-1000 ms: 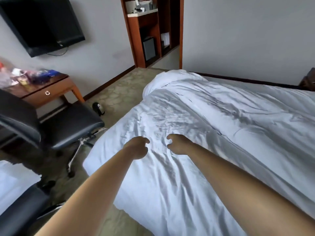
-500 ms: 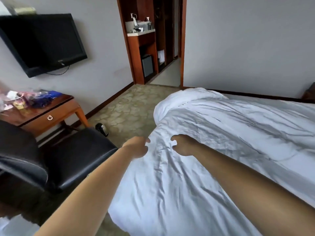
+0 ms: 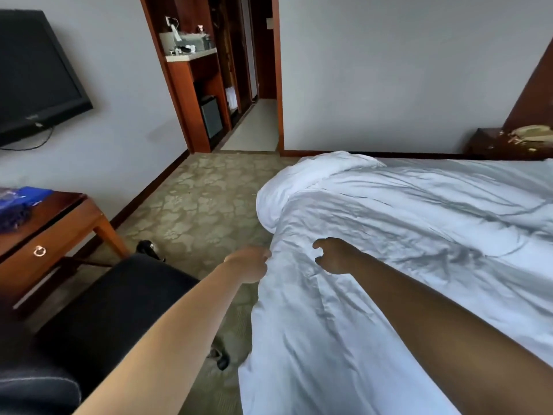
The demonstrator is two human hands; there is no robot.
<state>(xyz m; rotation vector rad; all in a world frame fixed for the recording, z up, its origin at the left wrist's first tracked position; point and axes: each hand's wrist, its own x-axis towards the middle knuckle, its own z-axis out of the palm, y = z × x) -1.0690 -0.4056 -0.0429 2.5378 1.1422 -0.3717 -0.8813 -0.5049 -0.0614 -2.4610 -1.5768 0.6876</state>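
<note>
- my left hand (image 3: 250,265) is out at the near side edge of the white duvet (image 3: 404,235). its curled fingers (image 3: 265,256) touch the cloth, but i cannot tell whether they have any fabric pinched.
- my right hand (image 3: 336,256) is over the duvet, a little further in from that edge. its fingers (image 3: 321,243) are hooked but apart from the thumb, released, with nothing in them.
- the two hands are near each other, not touching.
- the duvet lies rumpled over the bed, its far corner bunched into a roll and its side hanging toward the carpet (image 3: 203,199).
- a black chair (image 3: 113,310) stands just left of my left arm, beside a wooden worktop (image 3: 59,235) with a drawer.
- a dark tv (image 3: 30,79) hangs on the wall.
</note>
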